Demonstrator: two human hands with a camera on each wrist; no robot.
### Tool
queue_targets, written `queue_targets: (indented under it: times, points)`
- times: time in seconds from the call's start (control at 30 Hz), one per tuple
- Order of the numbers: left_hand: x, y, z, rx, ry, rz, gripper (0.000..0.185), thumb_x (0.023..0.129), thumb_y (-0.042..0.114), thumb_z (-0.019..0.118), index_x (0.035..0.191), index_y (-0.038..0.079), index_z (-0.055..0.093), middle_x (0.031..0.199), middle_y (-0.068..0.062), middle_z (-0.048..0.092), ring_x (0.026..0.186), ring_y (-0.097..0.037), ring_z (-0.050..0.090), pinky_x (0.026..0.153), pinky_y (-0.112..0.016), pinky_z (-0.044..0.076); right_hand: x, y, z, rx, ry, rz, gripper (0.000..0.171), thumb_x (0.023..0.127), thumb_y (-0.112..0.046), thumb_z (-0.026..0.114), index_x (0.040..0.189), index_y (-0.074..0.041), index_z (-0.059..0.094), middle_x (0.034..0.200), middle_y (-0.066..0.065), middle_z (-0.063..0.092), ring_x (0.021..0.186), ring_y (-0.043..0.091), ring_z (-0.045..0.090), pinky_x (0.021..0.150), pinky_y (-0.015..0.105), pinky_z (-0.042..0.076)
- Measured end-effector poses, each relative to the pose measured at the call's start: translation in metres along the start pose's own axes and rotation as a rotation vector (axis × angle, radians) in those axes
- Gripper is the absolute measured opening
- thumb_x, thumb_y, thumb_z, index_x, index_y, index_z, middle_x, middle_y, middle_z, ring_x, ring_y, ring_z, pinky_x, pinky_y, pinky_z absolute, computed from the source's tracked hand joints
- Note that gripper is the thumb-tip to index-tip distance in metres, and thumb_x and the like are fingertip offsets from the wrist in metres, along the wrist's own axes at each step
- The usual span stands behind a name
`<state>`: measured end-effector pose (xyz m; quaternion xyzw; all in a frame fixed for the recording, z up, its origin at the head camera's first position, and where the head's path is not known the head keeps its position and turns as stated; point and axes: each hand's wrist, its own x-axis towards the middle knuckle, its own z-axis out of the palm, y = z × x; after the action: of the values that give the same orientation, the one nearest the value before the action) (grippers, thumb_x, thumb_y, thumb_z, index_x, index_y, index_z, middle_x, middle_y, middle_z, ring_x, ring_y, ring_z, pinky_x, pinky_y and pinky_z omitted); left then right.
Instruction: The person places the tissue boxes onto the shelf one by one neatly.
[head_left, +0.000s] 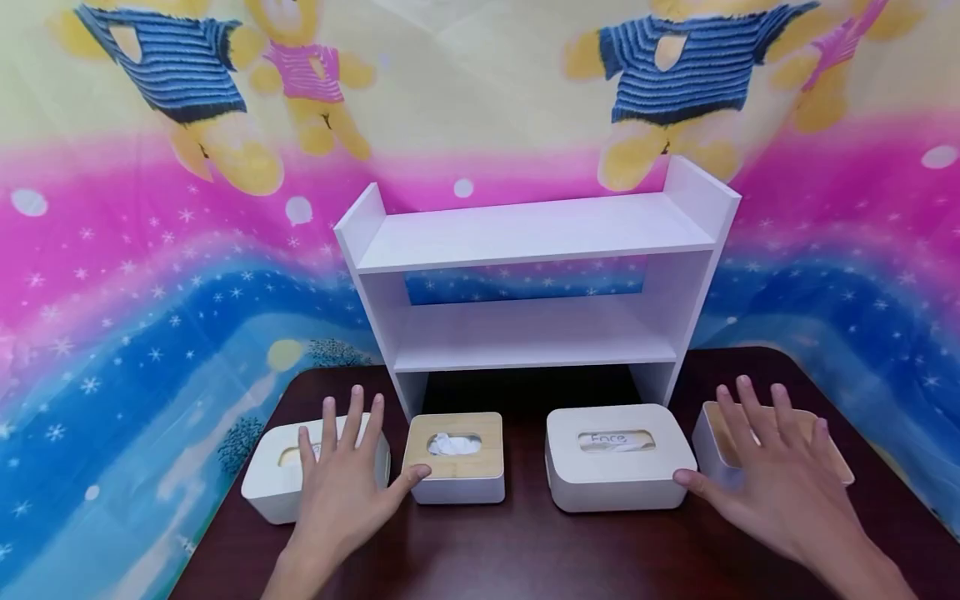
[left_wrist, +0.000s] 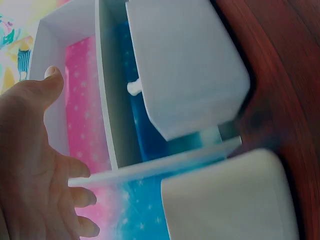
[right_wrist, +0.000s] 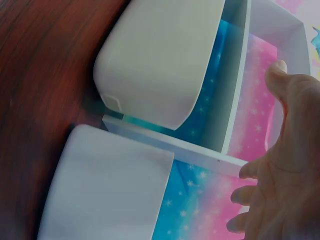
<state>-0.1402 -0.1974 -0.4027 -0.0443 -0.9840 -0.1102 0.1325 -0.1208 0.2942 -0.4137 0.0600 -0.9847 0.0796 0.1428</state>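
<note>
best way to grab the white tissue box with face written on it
Probably by its two short ends, from above. The white tissue box lies flat and wide, with rounded corners and a smooth lid, so one hand may not span it. The right hand is already beside its right end; the left end is free.

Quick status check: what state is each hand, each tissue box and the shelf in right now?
left hand: open, fingers spread over far-left box
right hand: open, over far-right box
wooden-lid box: lid on, tissue sticking out
white box: lid on, upright
shelf: upright, both levels bare
</note>
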Motion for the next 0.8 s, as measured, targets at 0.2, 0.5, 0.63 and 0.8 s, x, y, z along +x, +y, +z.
queue_targets:
  times: [0.2, 0.5, 0.63, 0.8]
  points:
    - [0.001, 0.022, 0.009, -0.041, 0.003, 0.055, 0.113, 0.088, 0.082, 0.066, 0.172, 0.017, 0.028, 0.182, -0.012, 0.015, 0.166, -0.050, 0.008, 0.128, -0.079, 0.012, 0.002, -0.006, 0.005, 0.016, -0.010, -0.016, 0.124, 0.091, -0.077, 0.067, 0.174, -0.010, 0.005, 0.180, 0.023, -0.002, 0.164, 0.046, -0.023, 0.121, 0.080, -0.020]
    - [0.002, 0.058, 0.024, -0.104, 0.002, 0.164, 0.110, 0.091, 0.079, 0.066, 0.173, 0.021, 0.022, 0.182, -0.010, 0.014, 0.167, -0.044, 0.012, 0.130, -0.070, 0.025, 0.003, -0.017, 0.007, 0.141, -0.122, 0.022, 0.125, 0.092, -0.074, 0.069, 0.173, -0.007, 0.003, 0.179, 0.028, -0.002, 0.165, 0.049, -0.015, 0.123, 0.084, -0.001]
    - [0.001, 0.074, 0.031, -0.123, 0.002, 0.220, 0.109, 0.092, 0.082, 0.060, 0.173, 0.020, 0.021, 0.182, -0.009, 0.014, 0.168, -0.041, 0.013, 0.131, -0.066, 0.027, 0.002, -0.019, 0.010, 0.172, -0.127, 0.020, 0.125, 0.092, -0.074, 0.069, 0.173, -0.006, 0.002, 0.179, 0.029, 0.000, 0.165, 0.050, -0.012, 0.126, 0.081, -0.002]
    - [0.002, 0.090, 0.038, -0.136, -0.015, 0.264, 0.108, 0.094, 0.084, 0.054, 0.174, 0.020, 0.021, 0.182, -0.008, 0.017, 0.168, -0.037, 0.013, 0.132, -0.062, 0.029, 0.001, -0.024, 0.014, 0.232, -0.107, 0.001, 0.124, 0.092, -0.070, 0.073, 0.173, -0.007, 0.004, 0.179, 0.027, 0.001, 0.166, 0.048, -0.008, 0.128, 0.078, 0.002]
